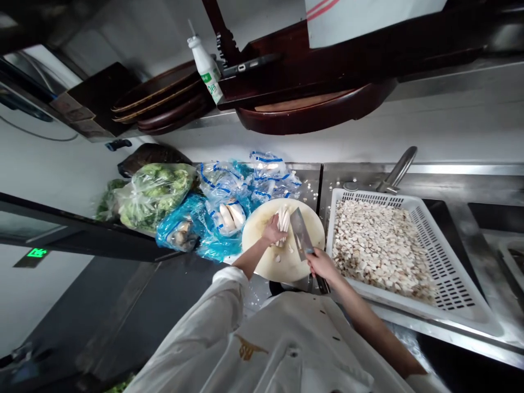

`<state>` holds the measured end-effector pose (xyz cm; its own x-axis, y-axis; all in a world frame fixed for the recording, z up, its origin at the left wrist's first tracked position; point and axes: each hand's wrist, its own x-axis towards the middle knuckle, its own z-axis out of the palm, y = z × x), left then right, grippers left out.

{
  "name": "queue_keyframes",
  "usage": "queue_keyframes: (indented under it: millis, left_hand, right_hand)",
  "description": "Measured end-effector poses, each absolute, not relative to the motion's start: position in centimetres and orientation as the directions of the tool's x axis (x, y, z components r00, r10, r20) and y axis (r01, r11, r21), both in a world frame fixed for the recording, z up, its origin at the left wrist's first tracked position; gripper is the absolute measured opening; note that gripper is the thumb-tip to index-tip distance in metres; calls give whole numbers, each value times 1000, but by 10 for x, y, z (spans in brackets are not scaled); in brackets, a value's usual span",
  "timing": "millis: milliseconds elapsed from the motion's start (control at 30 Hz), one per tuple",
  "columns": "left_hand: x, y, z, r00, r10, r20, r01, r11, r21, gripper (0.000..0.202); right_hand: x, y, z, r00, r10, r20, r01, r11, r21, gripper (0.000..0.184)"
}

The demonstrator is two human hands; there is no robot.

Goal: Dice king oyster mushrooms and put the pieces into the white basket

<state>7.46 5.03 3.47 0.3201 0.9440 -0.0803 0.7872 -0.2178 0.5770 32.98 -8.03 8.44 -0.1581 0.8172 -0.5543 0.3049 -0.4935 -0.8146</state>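
Observation:
A round pale cutting board (286, 262) lies on the steel counter in front of me. My left hand (273, 231) is closed over a bundle of white mushroom strips (283, 219) on the board. My right hand (321, 265) grips the handle of a broad cleaver (302, 236), whose blade stands against the right side of the strips. A few cut white pieces lie loose on the board.
A white slotted basket (450, 278) with many diced white pieces sits over the sink at right, a tap (399, 169) behind it. Blue plastic bags of mushrooms (223, 210) and a bag of greens (153, 194) lie left. Dark wooden trays and a white bottle (206, 68) stand behind.

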Motion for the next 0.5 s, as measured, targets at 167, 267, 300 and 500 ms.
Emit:
queue_keyframes:
  millis: [167,267,300,500]
  left_hand:
    - [35,76,54,533,818,-217,771,-364,523,101]
    - [37,72,57,504,803,-317,848,-389,361,111]
    - [42,66,55,466,826,-318,873,-373,314,114]
    - [63,36,43,424,887,-186,906,-415,83,93]
  right_hand:
    - [342,-80,103,-48,858,-512,697,-338,-632,37]
    - [337,-78,110,-48,822,-567,784,-321,-531,42]
    - [335,-77,111,-39,821,-570,801,-316,-509,42]
    - [335,-64,118,35,875,-482,895,-242,-375,46]
